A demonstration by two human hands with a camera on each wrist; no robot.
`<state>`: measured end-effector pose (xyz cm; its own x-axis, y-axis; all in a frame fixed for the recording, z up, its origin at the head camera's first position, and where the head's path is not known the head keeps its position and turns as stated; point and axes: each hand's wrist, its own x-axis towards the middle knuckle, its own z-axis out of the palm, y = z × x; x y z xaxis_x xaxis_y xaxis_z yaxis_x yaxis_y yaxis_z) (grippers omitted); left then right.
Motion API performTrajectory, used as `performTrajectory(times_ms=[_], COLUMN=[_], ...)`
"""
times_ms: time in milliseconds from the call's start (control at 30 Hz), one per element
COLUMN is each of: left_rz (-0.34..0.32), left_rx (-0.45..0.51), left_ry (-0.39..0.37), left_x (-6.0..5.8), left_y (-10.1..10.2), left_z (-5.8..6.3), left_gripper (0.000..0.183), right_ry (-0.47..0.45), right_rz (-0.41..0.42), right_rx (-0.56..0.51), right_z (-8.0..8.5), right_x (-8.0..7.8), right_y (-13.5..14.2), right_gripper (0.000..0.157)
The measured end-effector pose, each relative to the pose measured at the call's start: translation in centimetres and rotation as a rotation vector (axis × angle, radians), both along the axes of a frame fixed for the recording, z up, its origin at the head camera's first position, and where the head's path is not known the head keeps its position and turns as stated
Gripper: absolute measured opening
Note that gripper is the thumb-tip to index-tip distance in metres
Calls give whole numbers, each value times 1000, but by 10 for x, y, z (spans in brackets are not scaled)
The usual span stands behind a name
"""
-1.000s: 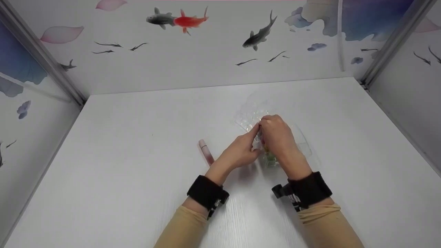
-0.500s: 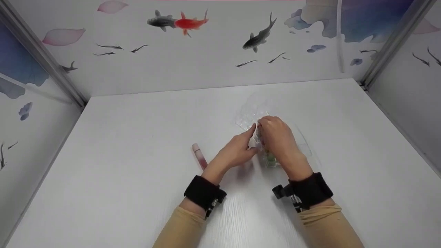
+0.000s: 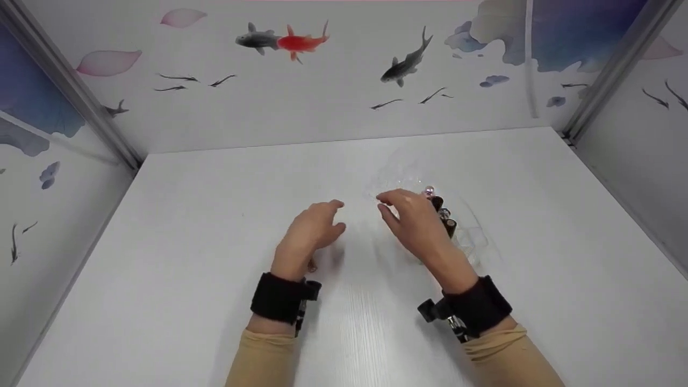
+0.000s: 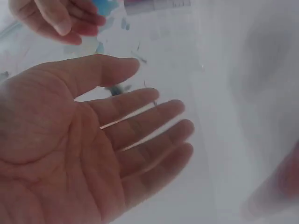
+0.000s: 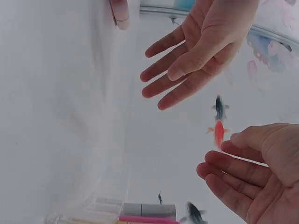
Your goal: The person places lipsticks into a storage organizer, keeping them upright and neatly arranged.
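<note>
My left hand (image 3: 309, 234) is raised above the white table with its fingers extended and nothing in them. The left wrist view shows its bare palm, the fingers (image 4: 154, 135) nearly straight. Beneath its wrist lies a slim capped pinkish tube (image 3: 312, 265), mostly hidden, also seen blurred as a pink tube (image 4: 280, 186) in the left wrist view. My right hand (image 3: 416, 223) holds nothing, its fingers loosely bent. Just to its right, partly covered by it, stands a group of small cosmetic tubes with dark and clear round caps (image 3: 450, 226), in a clear plastic holder (image 5: 105, 204).
A crumpled-looking transparent plastic piece (image 3: 398, 172) lies behind the right hand. Another clear plastic piece (image 3: 478, 236) lies right of the tubes. White panels (image 3: 322, 113) printed with fish enclose the table (image 3: 188, 226) at the back and sides.
Both hands were together at the tubes and have drawn apart. My left hand has moved left, over the pinkish tube. My right hand has loosened and shifted slightly left, uncovering several caps.
</note>
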<state>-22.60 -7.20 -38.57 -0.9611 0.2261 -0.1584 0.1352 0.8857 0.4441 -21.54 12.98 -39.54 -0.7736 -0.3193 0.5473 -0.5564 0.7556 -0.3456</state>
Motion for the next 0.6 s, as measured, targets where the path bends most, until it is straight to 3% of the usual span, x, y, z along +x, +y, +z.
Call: performTrajectory(times_ms=[100, 233, 400, 600], left_rz=[164, 325, 306, 255], left_rx=[-142, -238, -243, -255], left_ry=[13, -61, -170, -147], left_x=[4, 4, 2, -1], left_y=[-25, -47, -53, -45], left_z=[4, 1, -8, -15], left_gripper=[45, 43, 40, 25], right_ry=[-85, -268, -440, -467], right_rz=[71, 186, 292, 334], right_rx=[22, 80, 111, 204], right_z=[-3, -11, -18, -23], right_x=[5, 9, 14, 21], right_y=[-13, -25, -38, -46], right_gripper=[15, 21, 27, 34])
